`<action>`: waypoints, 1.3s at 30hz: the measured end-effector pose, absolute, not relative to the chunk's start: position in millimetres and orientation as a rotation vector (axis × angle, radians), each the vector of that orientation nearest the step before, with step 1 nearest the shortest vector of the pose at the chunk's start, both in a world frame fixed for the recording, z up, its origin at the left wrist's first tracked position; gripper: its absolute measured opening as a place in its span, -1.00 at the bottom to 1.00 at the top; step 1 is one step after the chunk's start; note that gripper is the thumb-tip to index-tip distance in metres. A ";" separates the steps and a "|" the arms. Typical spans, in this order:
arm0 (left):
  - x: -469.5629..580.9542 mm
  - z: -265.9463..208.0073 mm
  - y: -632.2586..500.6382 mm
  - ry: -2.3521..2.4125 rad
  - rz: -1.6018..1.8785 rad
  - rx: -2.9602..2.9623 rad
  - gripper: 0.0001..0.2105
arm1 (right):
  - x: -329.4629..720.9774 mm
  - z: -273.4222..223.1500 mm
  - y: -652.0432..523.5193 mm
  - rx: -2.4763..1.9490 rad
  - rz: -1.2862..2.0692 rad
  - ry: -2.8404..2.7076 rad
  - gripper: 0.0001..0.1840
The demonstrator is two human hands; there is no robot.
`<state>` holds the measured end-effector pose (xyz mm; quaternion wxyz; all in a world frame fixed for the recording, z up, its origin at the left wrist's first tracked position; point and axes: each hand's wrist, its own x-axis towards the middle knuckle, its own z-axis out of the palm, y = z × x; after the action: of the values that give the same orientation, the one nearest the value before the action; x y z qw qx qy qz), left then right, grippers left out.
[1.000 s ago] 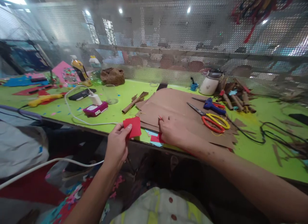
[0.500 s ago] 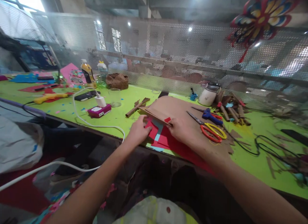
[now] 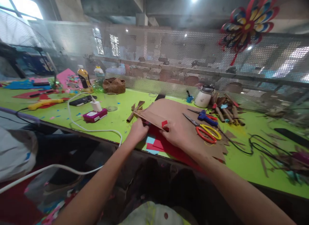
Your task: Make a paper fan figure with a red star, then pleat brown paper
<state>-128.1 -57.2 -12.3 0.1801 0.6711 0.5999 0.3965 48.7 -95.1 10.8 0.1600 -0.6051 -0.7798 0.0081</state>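
Observation:
A large brown paper sheet [image 3: 166, 107] lies in front of me, its near edge lifted off the table. My right hand [image 3: 173, 134] is closed on that edge, thumb and fingers pinching it close to a small red paper scrap [image 3: 164, 123]. At the sheet's left corner my left hand [image 3: 138, 131] is curled round the edge, with some fingertips hidden beneath it. Red paper [image 3: 161, 145] and light blue paper pieces [image 3: 151, 140] lie below the raised edge. On the sheet rest scissors with red and yellow handles [image 3: 208, 132] and blue-and-red-handled pliers [image 3: 207, 117].
Rolled brown paper pieces [image 3: 135, 111] lie left of the sheet. A white cable runs from a charger [image 3: 96, 105] on a purple power block [image 3: 95, 115]. Further left is a yellow glue gun [image 3: 44, 102]. A jar [image 3: 204, 96] stands behind; a black cable [image 3: 251, 142] curls right.
The lifted edge of the brown sheet has come down lower. My left hand has moved up to the sheet's corner, off the red and pink paper beneath. The view has shifted slightly.

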 end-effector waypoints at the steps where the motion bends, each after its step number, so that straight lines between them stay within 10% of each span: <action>1: -137.4 -11.3 -64.5 1.737 1.170 1.908 -0.79 | 48.8 9.9 -97.1 -1.715 0.037 -2.247 -0.62; 12: -123.1 41.0 -115.2 1.366 1.587 1.744 -0.90 | 49.5 -17.9 -109.9 -1.432 -0.061 -2.341 -0.58; 24: -26.7 -6.4 10.3 0.817 1.095 1.046 -0.92 | 120.0 -3.4 -76.8 -1.144 0.994 -1.511 -0.73; 35: -11.2 -9.5 -4.8 0.614 0.833 1.358 -0.64 | 144.9 -3.7 -52.1 -0.975 1.124 -1.250 -0.27; 39: -9.8 -17.9 0.0 0.667 0.841 1.259 -0.73 | 156.6 -8.4 -51.7 -1.129 0.954 -1.333 -0.47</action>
<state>-9.8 0.0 -17.9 0.6770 0.5599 0.2969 0.3740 156.6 -51.7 -8.4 0.5444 -0.4760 -0.5617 0.4020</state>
